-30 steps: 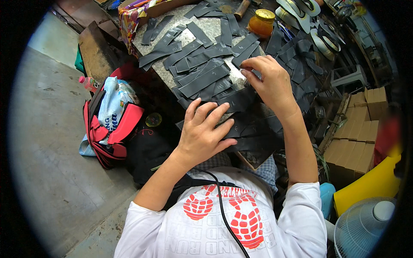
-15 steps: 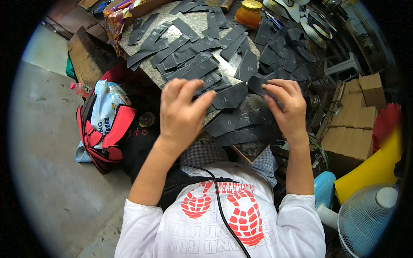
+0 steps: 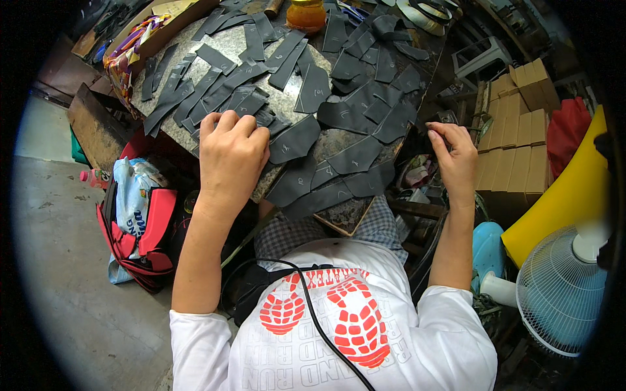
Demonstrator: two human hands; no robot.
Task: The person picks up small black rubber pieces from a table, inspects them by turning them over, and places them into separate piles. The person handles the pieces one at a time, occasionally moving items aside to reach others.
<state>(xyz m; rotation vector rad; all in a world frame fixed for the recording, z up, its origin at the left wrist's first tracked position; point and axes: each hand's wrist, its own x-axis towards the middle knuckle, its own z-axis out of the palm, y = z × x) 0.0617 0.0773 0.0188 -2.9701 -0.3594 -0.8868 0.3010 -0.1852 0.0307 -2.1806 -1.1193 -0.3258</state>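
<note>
Many flat black cut pieces, some with pale marks, lie overlapping on a speckled tabletop (image 3: 195, 40). My left hand (image 3: 233, 156) is closed over the near-left part of the pile, its fingertips hidden beneath it. Beside it lies a broad black piece (image 3: 295, 140). Beyond the table's right edge, my right hand (image 3: 454, 156) has thumb and forefinger pinched together. Whether anything is between them cannot be made out against the dark background. Several other black pieces (image 3: 352, 156) cover the near corner, between my hands.
An orange jar (image 3: 306, 15) stands at the far side. Cardboard boxes (image 3: 515, 133), a yellow sheet (image 3: 554, 195) and a white fan (image 3: 561, 290) are at the right. A bag with red straps (image 3: 140, 215) sits on the floor at the left.
The whole view has shifted, moving the table leftward. My right hand has left the black piece it was touching and moved right, past the table edge. My left fingers, spread before, are now curled.
</note>
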